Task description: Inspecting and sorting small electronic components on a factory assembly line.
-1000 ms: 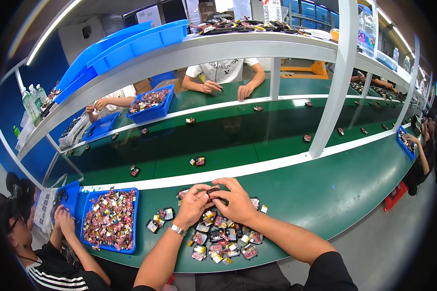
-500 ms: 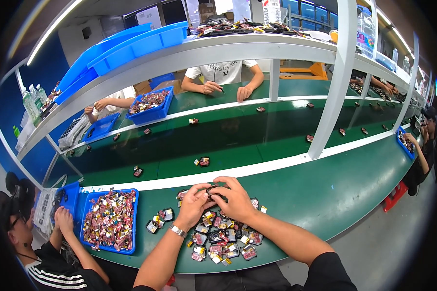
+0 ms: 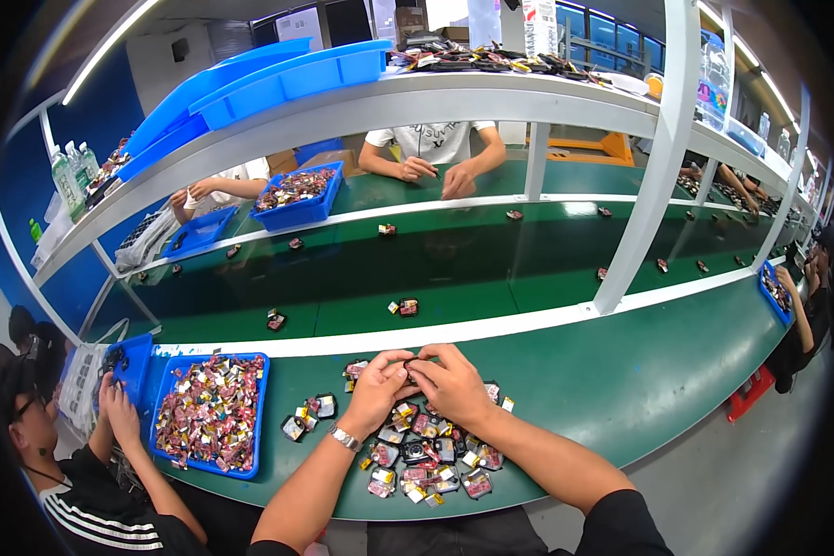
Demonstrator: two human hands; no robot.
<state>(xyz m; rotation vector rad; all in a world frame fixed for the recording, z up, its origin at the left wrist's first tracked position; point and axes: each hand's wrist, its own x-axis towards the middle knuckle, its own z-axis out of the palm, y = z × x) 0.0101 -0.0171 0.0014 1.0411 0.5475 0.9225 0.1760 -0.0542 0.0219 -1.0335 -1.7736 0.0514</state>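
Above the far edge of a loose pile of small electronic units point(image 3: 426, 451), my two hands meet. My left hand point(image 3: 376, 393) and my right hand point(image 3: 453, 384) pinch one small dark electronic unit point(image 3: 410, 370) between thumbs and fingertips. Fingers cover most of it, so its details cannot be made out. The piled units have black rounded casings, red circuit boards and silver battery cells with yellow tape. A few more units point(image 3: 325, 405) lie apart, left of my left forearm.
A blue tray point(image 3: 264, 408) heaped with red boards and cells stands left. Beyond a white rail point(image 3: 361, 345), scattered units point(image 3: 408, 307) lie on a green belt. A white post point(image 3: 653, 176) and shelf point(image 3: 491, 97) rise ahead. Co-workers sit left, across and far right.
The whole view has shifted, so the scene sits slightly further right. Both hands stay together on the unit, which is now more hidden by my fingers.
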